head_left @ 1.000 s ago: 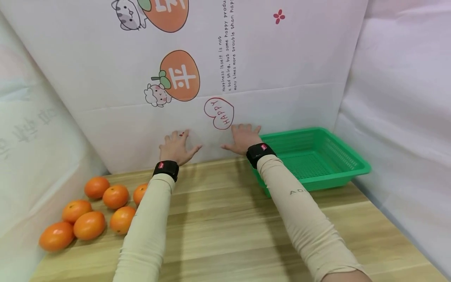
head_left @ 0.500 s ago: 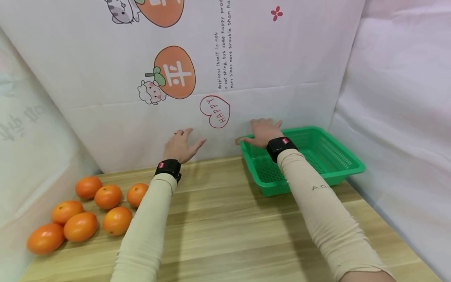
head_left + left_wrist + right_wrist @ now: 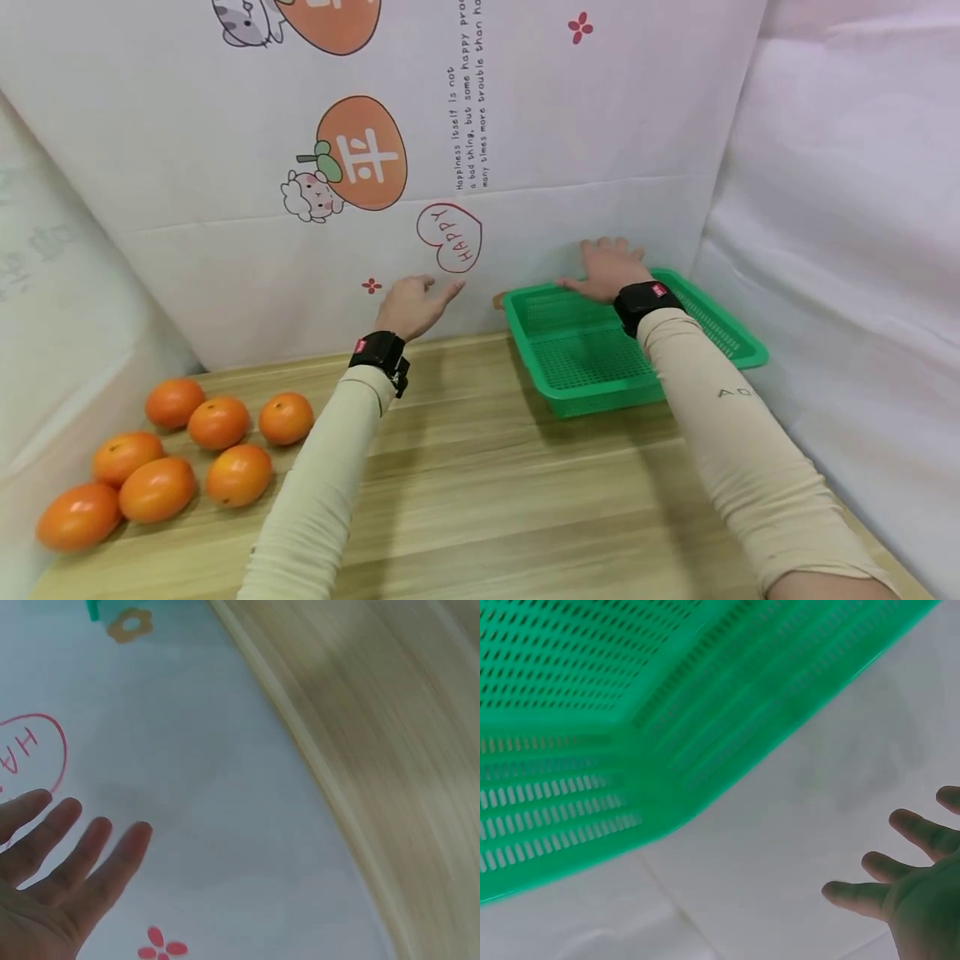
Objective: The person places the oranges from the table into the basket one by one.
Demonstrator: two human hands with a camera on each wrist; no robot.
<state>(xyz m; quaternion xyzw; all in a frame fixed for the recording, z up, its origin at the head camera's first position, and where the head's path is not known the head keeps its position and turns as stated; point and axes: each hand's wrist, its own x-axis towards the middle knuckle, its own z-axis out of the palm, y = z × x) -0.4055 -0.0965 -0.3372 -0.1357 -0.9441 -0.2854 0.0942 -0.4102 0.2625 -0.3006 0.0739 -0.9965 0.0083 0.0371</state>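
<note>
My right hand [image 3: 611,271] is over the back rim of a green plastic basket [image 3: 600,400], fingers spread and holding nothing. In the right wrist view the fingers [image 3: 922,836] stand apart from the slotted basket wall [image 3: 555,802]. My left hand [image 3: 412,307] hovers near the back edge of the wooden table, left of the basket, with nothing in it. The left wrist view shows its fingers [image 3: 82,847] extended before the white printed sheet. Several oranges [image 3: 238,475] lie grouped on the left of the table, beyond the left forearm.
A white printed sheet [image 3: 525,100] stands upright along the table's back edge. White cloth [image 3: 847,250] hangs on the right, and more white cloth [image 3: 82,317] on the left. The wooden table [image 3: 480,500] spans the front between both forearms.
My right hand has moved right, from the basket's left side to above its back rim. The left hand has also shifted right. The view has turned slightly, so oranges and sheet appear further left.
</note>
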